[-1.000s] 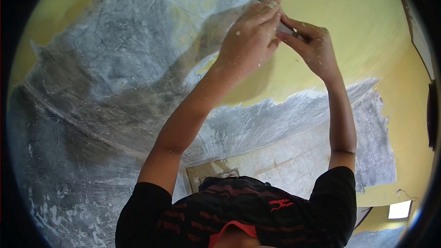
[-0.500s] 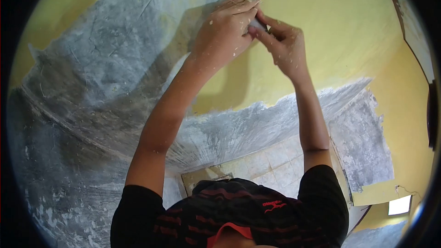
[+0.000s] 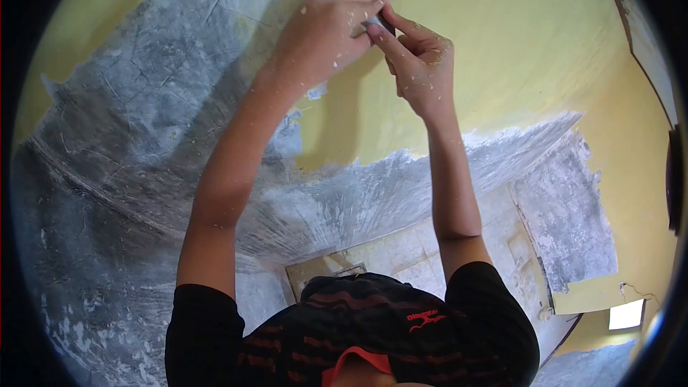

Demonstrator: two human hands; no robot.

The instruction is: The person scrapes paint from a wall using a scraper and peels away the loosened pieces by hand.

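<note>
A small flat grey scraper (image 3: 387, 26), mostly hidden by fingers, is pressed near the edge where yellow paint (image 3: 502, 50) meets the bare grey wall patch (image 3: 179, 64). My left hand (image 3: 322, 25) is closed over its far part, fingers together and pointing up to the right against the wall. My right hand (image 3: 423, 57) pinches the near end between thumb and forefinger, the other fingers curled. Pale paint flakes cling to both hands. How the scraper's working edge meets the wall cannot be seen.
A lower band of bare grey wall (image 3: 344, 204) runs beneath the yellow paint. Pale floor tiles (image 3: 416, 254) lie below. Another scraped patch (image 3: 566, 208) is on the right-hand wall, near a bright small opening (image 3: 626, 314). A dark-framed panel (image 3: 645, 36) stands at the upper right.
Both hands have shifted left and slightly up along the wall, with the scraper still held between them. The right forearm has swung left too.
</note>
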